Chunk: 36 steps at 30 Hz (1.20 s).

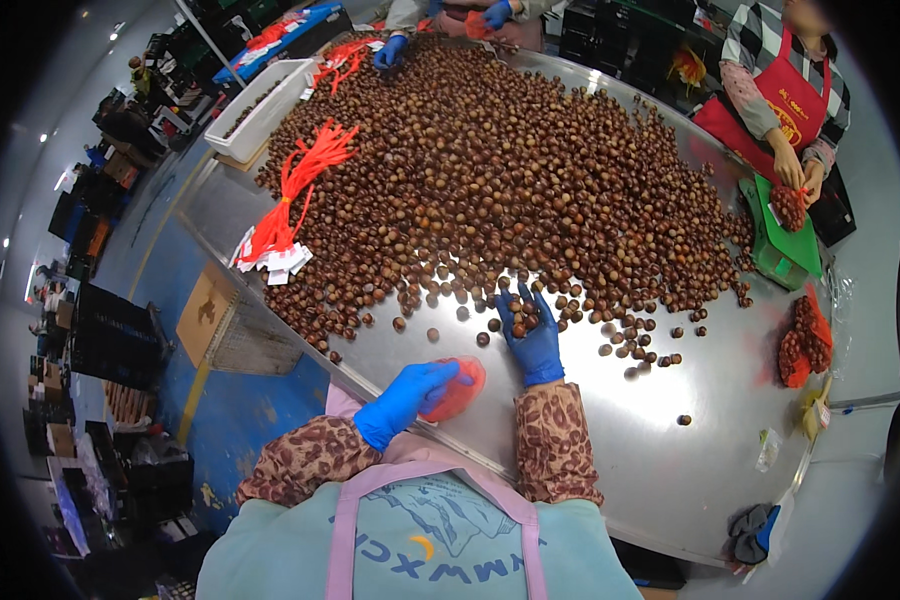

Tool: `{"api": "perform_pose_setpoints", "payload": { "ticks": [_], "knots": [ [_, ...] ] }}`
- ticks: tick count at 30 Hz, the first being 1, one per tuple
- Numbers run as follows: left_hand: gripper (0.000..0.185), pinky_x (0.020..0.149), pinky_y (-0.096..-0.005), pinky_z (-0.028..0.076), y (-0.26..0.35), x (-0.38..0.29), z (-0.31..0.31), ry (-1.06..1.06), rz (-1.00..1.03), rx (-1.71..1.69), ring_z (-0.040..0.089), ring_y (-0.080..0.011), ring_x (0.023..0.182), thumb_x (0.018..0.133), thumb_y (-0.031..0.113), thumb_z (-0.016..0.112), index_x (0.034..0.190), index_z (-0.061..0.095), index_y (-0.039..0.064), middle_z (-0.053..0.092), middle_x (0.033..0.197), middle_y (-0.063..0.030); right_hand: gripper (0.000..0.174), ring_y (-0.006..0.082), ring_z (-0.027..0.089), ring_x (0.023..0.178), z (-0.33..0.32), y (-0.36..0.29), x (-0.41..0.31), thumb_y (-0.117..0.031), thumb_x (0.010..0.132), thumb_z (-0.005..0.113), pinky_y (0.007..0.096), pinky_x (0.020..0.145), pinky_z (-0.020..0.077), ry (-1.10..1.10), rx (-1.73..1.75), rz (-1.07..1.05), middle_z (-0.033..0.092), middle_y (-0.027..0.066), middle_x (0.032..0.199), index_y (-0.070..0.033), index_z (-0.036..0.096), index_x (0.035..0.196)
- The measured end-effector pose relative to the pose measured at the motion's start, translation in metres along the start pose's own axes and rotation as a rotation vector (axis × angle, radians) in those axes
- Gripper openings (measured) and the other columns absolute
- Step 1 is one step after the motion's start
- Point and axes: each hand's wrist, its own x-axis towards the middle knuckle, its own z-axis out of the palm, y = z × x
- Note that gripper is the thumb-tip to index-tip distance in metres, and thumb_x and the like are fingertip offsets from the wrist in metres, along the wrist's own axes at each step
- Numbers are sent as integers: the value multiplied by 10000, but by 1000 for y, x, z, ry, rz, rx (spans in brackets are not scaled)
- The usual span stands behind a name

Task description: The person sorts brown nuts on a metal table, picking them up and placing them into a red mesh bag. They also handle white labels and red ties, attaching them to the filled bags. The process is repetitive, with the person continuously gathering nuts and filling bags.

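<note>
My left hand (401,399), in a blue glove, grips a small red mesh bag (461,390) over the near edge of the steel table (630,465). The bag's mouth cannot be made out clearly. Palm up, my right hand (538,354), also gloved in blue, cups several round brown nuts (523,319), which look like macadamias. Its fingertips reach the near edge of a wide heap of the same nuts (495,165). A few loose nuts (433,334) lie on the steel between the heap and my hands.
A bundle of red mesh bags (289,202) with white tags lies at left, near a white tub (259,109). At right, a co-worker holds a filled bag (789,208) over a green scale (784,240). Filled bags (804,341) lie nearby. Another person's gloved hand (391,52) touches the far heap.
</note>
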Motion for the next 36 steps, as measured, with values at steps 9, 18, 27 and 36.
{"api": "perform_pose_setpoints", "payload": {
  "ticks": [9,18,27,36],
  "knots": [
    [374,477,-196,268,1,-3,-1,28,-14,107,368,-60,524,873,387,529,998,659,59,441,632,53,346,55,364,538,-11,-14,-35,-225,884,495,148,411,274,155,838,532,510,56,892,-73,500,1194],
    [379,467,-201,190,19,3,-11,-71,-31,17,259,-32,505,918,355,478,1005,635,21,306,576,87,392,57,395,615,25,-33,-65,-128,921,412,129,426,289,260,789,491,489,57,915,-32,413,1301],
    [252,471,-181,240,34,-5,-80,171,302,-176,321,-20,534,904,234,509,975,674,57,429,613,58,210,34,367,563,54,-42,-48,-94,905,460,132,378,267,63,922,488,481,9,872,-9,497,1093],
    [288,617,-198,435,48,5,-113,-31,350,-40,547,-68,711,883,272,558,980,673,26,639,836,-34,256,46,363,448,213,-63,-53,-231,885,495,155,387,271,-295,-114,-97,520,41,746,3,528,983]
  ]
}}
